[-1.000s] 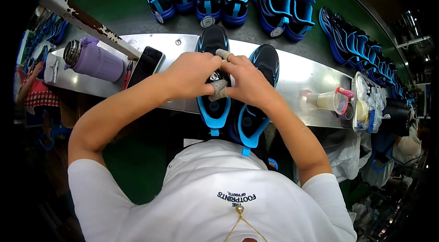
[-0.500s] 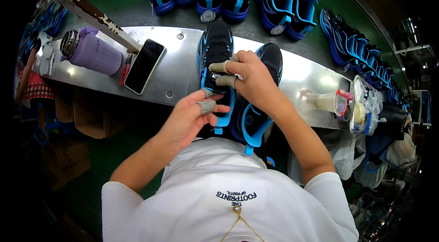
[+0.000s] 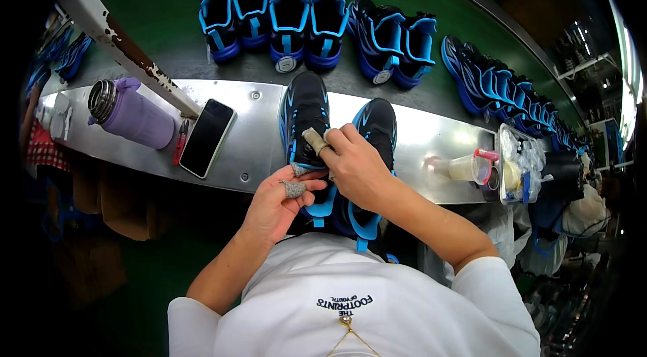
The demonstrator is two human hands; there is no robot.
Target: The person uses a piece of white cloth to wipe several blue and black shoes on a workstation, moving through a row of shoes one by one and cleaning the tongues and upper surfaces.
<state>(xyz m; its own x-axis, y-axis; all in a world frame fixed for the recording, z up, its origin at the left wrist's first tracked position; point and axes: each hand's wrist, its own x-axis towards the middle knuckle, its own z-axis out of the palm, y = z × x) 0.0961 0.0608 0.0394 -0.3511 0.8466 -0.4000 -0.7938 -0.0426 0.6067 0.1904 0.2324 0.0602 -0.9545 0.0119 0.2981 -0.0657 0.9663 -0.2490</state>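
Observation:
Two black sneakers with bright blue trim stand side by side in front of me, toes pointing away. On the left sneaker (image 3: 306, 97), my left hand (image 3: 278, 200) has its fingertips closed at the edge of the tongue by the opening; grey wraps cover two of its fingers. Over the same shoe, my right hand (image 3: 350, 161) curls its beige-covered fingers down at the tongue and lower laces. What lies under those fingertips is partly hidden. The right sneaker (image 3: 379, 121) sits beneath my right wrist, its blue heel loop toward me.
A metal ledge (image 3: 431, 134) edges the green conveyor belt (image 3: 162, 13), where several sneakers (image 3: 290, 20) stand. Left lie a purple bottle (image 3: 138, 114), a red pen (image 3: 180, 141) and a phone (image 3: 209, 138) beside a chipped post (image 3: 128, 47). Right are a plastic cup (image 3: 468, 169) and a tray (image 3: 505, 148).
The whole view has shifted, so the belt and shoes appear lower. My right hand has come closer to my left, and its fingers are more bent at the left sneaker's tongue.

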